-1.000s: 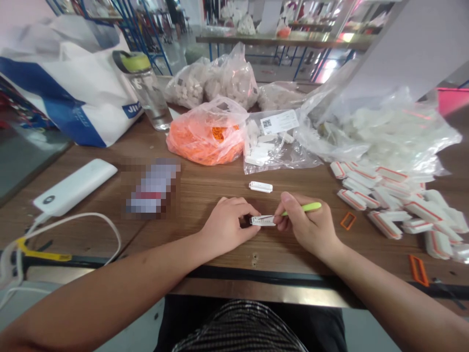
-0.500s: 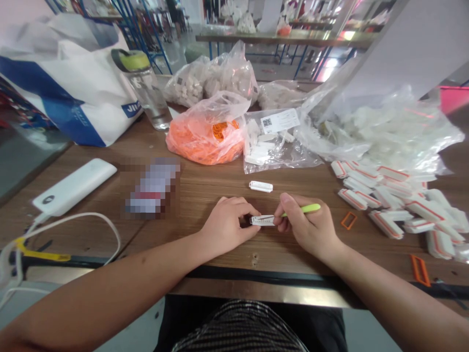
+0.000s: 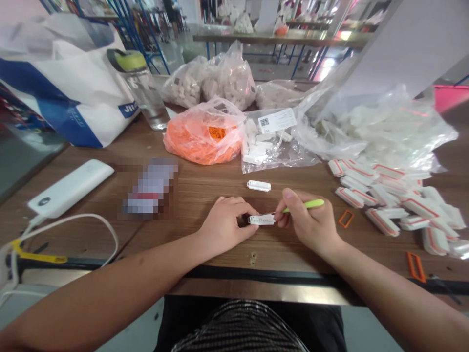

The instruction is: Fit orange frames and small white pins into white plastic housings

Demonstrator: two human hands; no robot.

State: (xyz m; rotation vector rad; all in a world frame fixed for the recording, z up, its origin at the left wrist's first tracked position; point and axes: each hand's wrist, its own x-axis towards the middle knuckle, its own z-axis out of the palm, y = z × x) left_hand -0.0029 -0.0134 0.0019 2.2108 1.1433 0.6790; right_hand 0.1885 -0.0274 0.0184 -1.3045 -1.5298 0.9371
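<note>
My left hand point(image 3: 229, 221) pinches the left end of a small white plastic housing point(image 3: 262, 220), which lies low over the wooden table with a row of dark marks on its face. My right hand point(image 3: 308, 215) is closed like a pen grip around a thin tool with a lime-green handle point(image 3: 314, 203). The tool's slim metal shaft reaches left along the housing's upper edge; I cannot tell whether its tip touches. Behind both hands lies a second white housing point(image 3: 259, 186). An orange rectangular frame point(image 3: 346, 218) rests right of my right hand.
Finished-looking white pieces with orange edging point(image 3: 383, 222) are heaped at right, another orange frame point(image 3: 415, 266) near the front edge. Behind stand bags of orange parts point(image 3: 198, 142) and white parts point(image 3: 258, 151). Left are a power bank point(image 3: 71, 188), cable, blurred-out object and bottle point(image 3: 144, 93).
The tool's shaft has shifted from across the housing's face to its upper edge, and its handle has tipped slightly up. The housing looks a little turned. The whole view has slid slightly.
</note>
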